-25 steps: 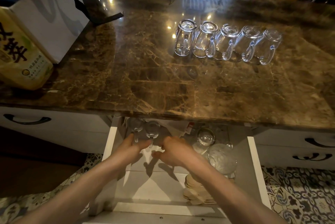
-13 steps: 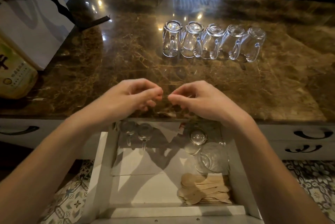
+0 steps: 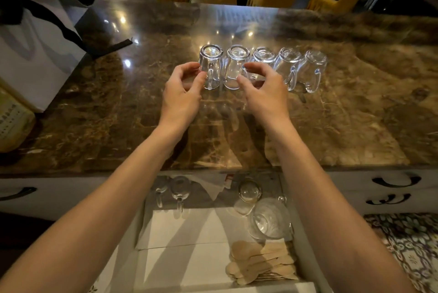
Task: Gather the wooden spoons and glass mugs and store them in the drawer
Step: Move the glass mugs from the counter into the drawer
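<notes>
1. Head view, counter: five glass mugs (image 3: pixel 264 55) stand upside down in a tight row on the marble counter (image 3: pixel 355 115), handles toward the person; rims down likely keeps dust out, and handles forward make for an easy pick.
2. Head view, hands: the left hand (image 3: pixel 182 96) curls fingers and thumb about the leftmost mug (image 3: pixel 211 55), thumb at its handle; the right hand (image 3: pixel 266 96) arches over the second mug (image 3: pixel 237 55), thumb beside it; whether either has truly gripped, I cannot tell; taking two at once probably saves trips.
3. Head view, drawer: the drawer (image 3: pixel 189 264) stands open just under the counter's edge; stored mugs (image 3: pixel 180 192) sit at its back left, other glassware (image 3: pixel 270 219) at the right, wooden spoons (image 3: pixel 260 262) piled at front right; the middle looks kept free for the five on the counter.
</notes>
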Motion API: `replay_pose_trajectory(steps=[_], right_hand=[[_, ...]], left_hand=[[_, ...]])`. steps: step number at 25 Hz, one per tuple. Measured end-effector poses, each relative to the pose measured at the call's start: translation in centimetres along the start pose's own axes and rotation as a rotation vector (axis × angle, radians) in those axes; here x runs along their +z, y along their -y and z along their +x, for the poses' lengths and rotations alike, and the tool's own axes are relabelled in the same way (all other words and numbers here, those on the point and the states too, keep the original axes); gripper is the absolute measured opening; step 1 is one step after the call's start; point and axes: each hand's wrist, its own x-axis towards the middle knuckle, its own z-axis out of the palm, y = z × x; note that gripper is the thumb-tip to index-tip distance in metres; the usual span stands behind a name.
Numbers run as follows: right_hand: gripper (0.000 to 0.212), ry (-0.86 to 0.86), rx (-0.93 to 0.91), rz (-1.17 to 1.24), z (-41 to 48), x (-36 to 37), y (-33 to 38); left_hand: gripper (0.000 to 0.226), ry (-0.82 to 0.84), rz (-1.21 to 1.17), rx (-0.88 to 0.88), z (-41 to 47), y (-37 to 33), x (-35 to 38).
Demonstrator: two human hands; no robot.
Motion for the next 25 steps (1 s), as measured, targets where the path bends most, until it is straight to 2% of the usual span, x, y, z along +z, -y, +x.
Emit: replay_pose_trajectory(steps=[3,6,12,17,25], right_hand=[[0.037,-0.053,0.006,-0.005,0.8,0.7,-0.5],[0.040,-0.034,0.038,-0.042,1.5,1.3,-1.1],[0.023,0.002,0.089,-0.115,3.1,1.5,-1.6],[0.021,-0.008,0.074,-0.155,3.5,1.4,-1.6],[0.015,0.029,0.084,-0.204,3.3,1.6,-1.3]], left_hand=[[0.028,-0.023,-0.010,0.014,1.1,0.8,0.8],[0.031,-0.007,0.027,0.007,1.9,1.4,1.7],[0.026,0.017,0.096,-0.006,4.0,1.6,2.5],[0.038,0.055,0.184,0.059,4.4,1.5,2.4],[0.030,0.074,0.252,0.080,4.3,1.5,2.3]])
